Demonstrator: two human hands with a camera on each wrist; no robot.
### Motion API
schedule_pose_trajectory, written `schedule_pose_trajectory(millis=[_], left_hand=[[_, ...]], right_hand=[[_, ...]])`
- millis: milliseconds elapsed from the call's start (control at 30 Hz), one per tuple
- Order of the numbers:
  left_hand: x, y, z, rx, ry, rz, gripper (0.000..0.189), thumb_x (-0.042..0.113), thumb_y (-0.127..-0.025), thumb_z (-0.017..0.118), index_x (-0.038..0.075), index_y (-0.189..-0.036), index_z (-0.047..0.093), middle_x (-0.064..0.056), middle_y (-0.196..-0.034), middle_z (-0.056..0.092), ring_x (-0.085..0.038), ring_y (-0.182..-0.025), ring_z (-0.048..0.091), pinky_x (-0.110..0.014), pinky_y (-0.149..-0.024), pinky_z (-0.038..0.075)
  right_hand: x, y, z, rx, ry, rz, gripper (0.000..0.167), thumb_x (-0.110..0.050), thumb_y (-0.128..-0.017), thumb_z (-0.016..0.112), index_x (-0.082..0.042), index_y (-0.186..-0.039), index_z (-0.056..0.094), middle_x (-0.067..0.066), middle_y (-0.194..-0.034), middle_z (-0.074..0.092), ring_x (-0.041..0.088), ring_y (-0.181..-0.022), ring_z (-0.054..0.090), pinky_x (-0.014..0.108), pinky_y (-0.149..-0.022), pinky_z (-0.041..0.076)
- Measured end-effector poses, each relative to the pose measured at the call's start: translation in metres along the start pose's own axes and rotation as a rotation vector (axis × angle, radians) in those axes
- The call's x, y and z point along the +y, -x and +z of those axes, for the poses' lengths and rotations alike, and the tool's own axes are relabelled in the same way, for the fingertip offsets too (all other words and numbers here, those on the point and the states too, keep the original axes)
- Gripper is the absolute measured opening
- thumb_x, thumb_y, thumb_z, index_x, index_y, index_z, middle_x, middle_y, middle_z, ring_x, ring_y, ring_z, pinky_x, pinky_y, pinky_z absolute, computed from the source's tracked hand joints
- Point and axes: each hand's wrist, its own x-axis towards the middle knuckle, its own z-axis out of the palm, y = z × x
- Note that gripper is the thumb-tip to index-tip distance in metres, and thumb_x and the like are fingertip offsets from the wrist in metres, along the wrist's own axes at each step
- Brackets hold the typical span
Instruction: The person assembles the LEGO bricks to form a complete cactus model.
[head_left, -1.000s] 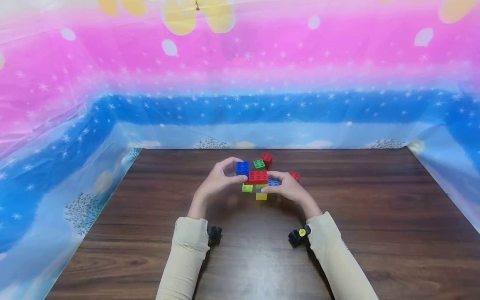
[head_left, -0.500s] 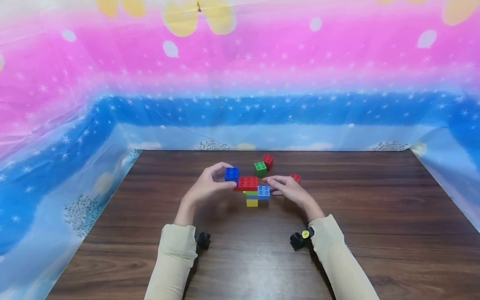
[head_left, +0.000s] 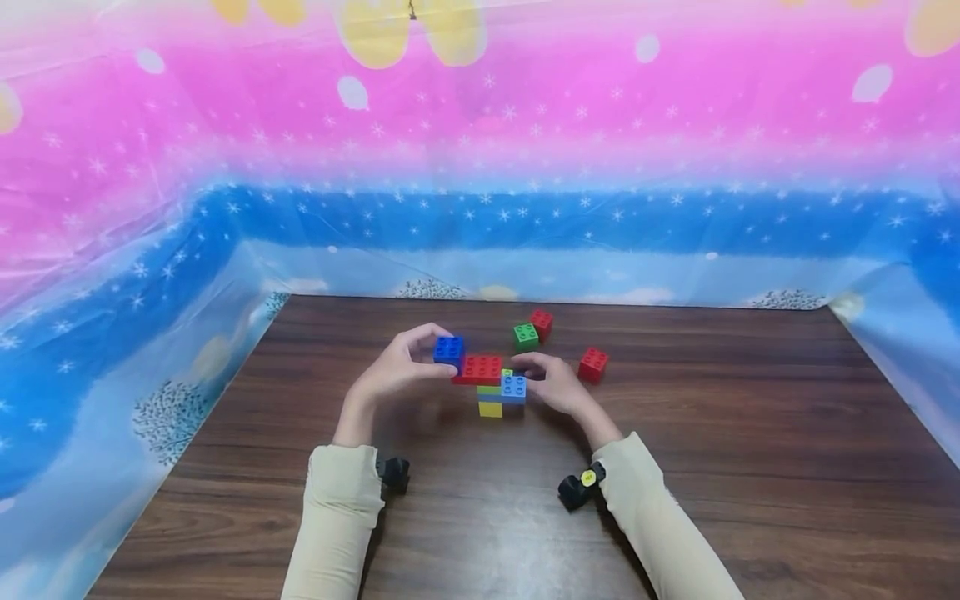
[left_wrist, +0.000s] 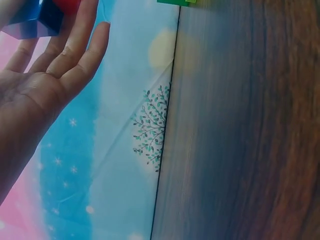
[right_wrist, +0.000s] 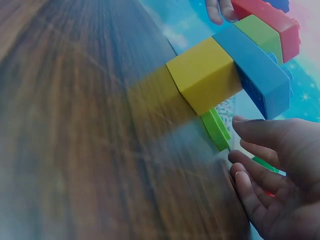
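A stacked build of toy building bricks stands between the hands. From the bottom it has a yellow brick point(right_wrist: 207, 75), a long light blue brick point(right_wrist: 260, 72), a lime green brick point(right_wrist: 260, 36), a long red brick point(head_left: 480, 367) and a dark blue brick point(head_left: 448, 350) at the upper left. My left hand point(head_left: 392, 367) pinches the dark blue brick between thumb and fingers. Beside the light blue end, my right hand point(head_left: 557, 385) is loosely bent and holds nothing, its thumb tip near that brick. A thin lime green brick point(right_wrist: 216, 131) shows behind the yellow one.
On the brown wooden table point(head_left: 712, 467), a green brick point(head_left: 526, 337) and a red brick point(head_left: 542, 323) lie behind the build. Another red brick point(head_left: 593, 364) lies beyond the right hand. A patterned cloth point(head_left: 480, 225) hangs around the table's back and sides.
The build has moved left with my left hand holding its dark blue brick. My right hand's thumb and fingers have come off the light blue brick. The loose red brick at right shows more fully.
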Motion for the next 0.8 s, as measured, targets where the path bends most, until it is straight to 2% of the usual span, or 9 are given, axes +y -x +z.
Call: schedule_pose_trajectory(millis=[200, 433, 633, 800], left_hand=[[0.000, 0.001, -0.004, -0.003, 0.004, 0.011, 0.035, 0.008, -0.085, 0.072, 0.003, -0.117, 0.058, -0.012, -0.105, 0.067, -0.019, -0.092, 0.065, -0.034, -0.082, 0.055], [-0.003, 0.000, -0.005, -0.004, 0.012, 0.018, 0.035, 0.007, -0.085, 0.072, 0.002, -0.117, 0.058, -0.009, -0.104, 0.067, -0.018, -0.092, 0.065, -0.033, -0.083, 0.055], [-0.003, 0.002, -0.006, 0.000, 0.005, 0.012, 0.035, 0.007, -0.085, 0.072, 0.003, -0.117, 0.057, -0.013, -0.106, 0.067, -0.019, -0.093, 0.065, -0.033, -0.084, 0.055], [-0.003, 0.003, -0.006, 0.000, 0.007, -0.001, 0.036, 0.009, -0.085, 0.073, 0.005, -0.117, 0.057, -0.013, -0.109, 0.066, -0.020, -0.094, 0.065, -0.034, -0.084, 0.055]], right_hand=[[-0.003, -0.003, 0.003, -0.016, 0.071, -0.025, 0.043, -0.012, -0.090, 0.066, -0.009, -0.133, 0.059, 0.017, -0.129, 0.062, 0.033, -0.116, 0.058, 0.046, -0.097, 0.052], [-0.001, -0.008, 0.007, -0.006, 0.165, -0.045, 0.043, -0.012, -0.088, 0.069, -0.014, -0.130, 0.062, 0.012, -0.125, 0.063, 0.028, -0.108, 0.058, 0.044, -0.095, 0.052], [-0.003, -0.009, 0.012, 0.021, 0.204, -0.033, 0.039, -0.007, -0.086, 0.069, -0.015, -0.124, 0.067, 0.011, -0.128, 0.062, 0.030, -0.116, 0.058, 0.047, -0.098, 0.050], [-0.002, -0.009, 0.013, 0.037, 0.196, -0.036, 0.038, -0.007, -0.087, 0.069, -0.016, -0.123, 0.067, 0.010, -0.124, 0.063, 0.029, -0.112, 0.059, 0.045, -0.096, 0.051]])
